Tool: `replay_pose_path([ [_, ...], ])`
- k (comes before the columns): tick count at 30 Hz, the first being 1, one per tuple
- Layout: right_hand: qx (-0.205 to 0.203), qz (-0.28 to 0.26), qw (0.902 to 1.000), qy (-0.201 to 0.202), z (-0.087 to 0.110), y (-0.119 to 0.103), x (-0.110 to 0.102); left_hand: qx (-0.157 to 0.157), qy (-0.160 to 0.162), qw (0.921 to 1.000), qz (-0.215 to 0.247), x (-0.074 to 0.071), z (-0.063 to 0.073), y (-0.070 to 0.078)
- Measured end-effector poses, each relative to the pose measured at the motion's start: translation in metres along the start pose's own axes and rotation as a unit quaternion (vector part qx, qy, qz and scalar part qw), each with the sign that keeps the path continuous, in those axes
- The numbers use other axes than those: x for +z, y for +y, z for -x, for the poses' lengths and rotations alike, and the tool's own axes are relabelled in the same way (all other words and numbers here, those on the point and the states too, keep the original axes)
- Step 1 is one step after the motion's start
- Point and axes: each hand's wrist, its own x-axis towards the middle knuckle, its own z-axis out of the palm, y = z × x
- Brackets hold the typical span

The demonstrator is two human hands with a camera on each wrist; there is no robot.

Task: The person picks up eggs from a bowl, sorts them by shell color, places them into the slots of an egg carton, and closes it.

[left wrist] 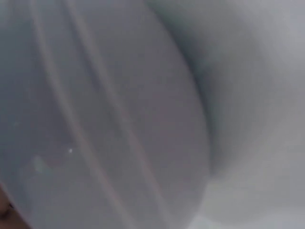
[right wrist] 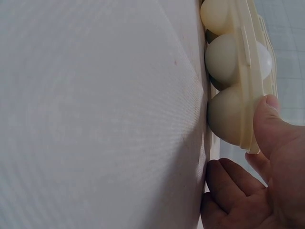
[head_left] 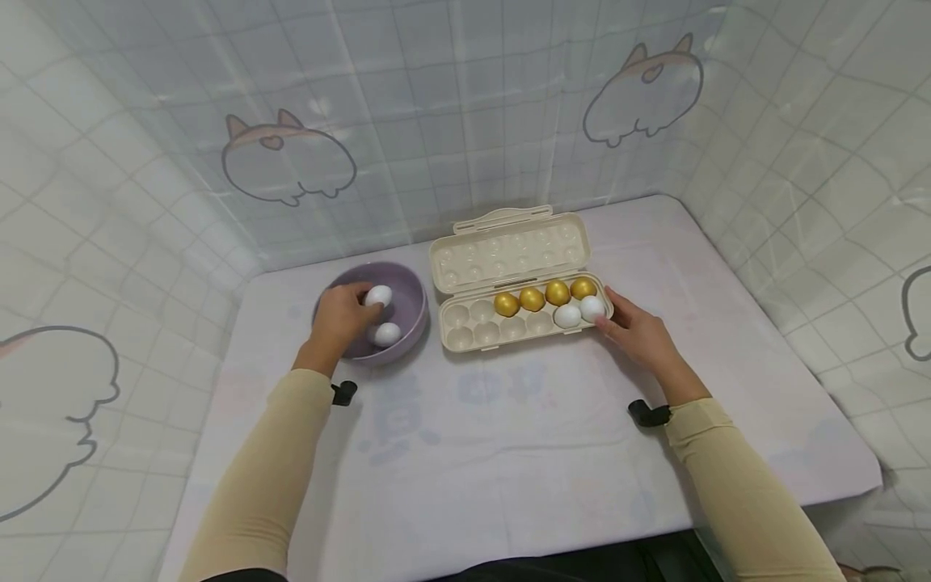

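In the head view my left hand (head_left: 340, 317) is over the purple bowl (head_left: 416, 311), pinching a white egg (head_left: 379, 296) between thumb and fingers. A second white egg (head_left: 387, 334) lies in the bowl, below the held one. To the right lies an open beige egg carton (head_left: 473, 341), holding several gold eggs (head_left: 532, 299) in its back row and two white eggs (head_left: 567, 316) at the right of its front row. My right hand (head_left: 640, 331) grips the carton's right end. In the right wrist view the thumb (right wrist: 269, 121) presses on its rim.
A pale cloth covers the table (head_left: 465, 453). Behind it hangs a checked curtain (head_left: 436, 145) with animal drawings, and similar sheets stand at both sides. The carton's lid (head_left: 509, 252) is tilted back toward the curtain. The bowl's wall (left wrist: 157, 105) fills most of the left wrist view.
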Motion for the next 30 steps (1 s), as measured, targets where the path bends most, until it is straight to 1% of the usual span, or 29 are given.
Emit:
replay_pose_path([
  [5, -0.001, -0.001, 1.0000, -0.001, -0.001, 0.000, 0.001, 0.006, 0.001, 1.0000, -0.007, -0.004, -0.001, 0.010],
  [8, -0.001, -0.002, 1.0000, -0.001, -0.001, 0.000, 0.001, 0.015, 0.005, 0.9998, -0.009, -0.004, -0.002, 0.017],
  [15, -0.003, 0.002, 1.0000, 0.001, 0.001, 0.000, 0.001, 0.029, 0.015, 0.9995, 0.002, -0.006, -0.003, 0.034],
  [21, -0.004, 0.007, 1.0000, 0.001, 0.001, -0.001, 0.000, 0.052, 0.019, 0.9985, 0.002, -0.002, -0.007, 0.048],
  [25, -0.004, 0.007, 1.0000, 0.001, 0.001, -0.001, 0.001, 0.057, 0.018, 0.9982, 0.007, 0.002, -0.008, 0.059],
  [30, -0.002, 0.004, 1.0000, -0.001, 0.000, 0.000, 0.001, 0.077, 0.032, 0.9965, 0.005, 0.006, -0.009, 0.070],
])
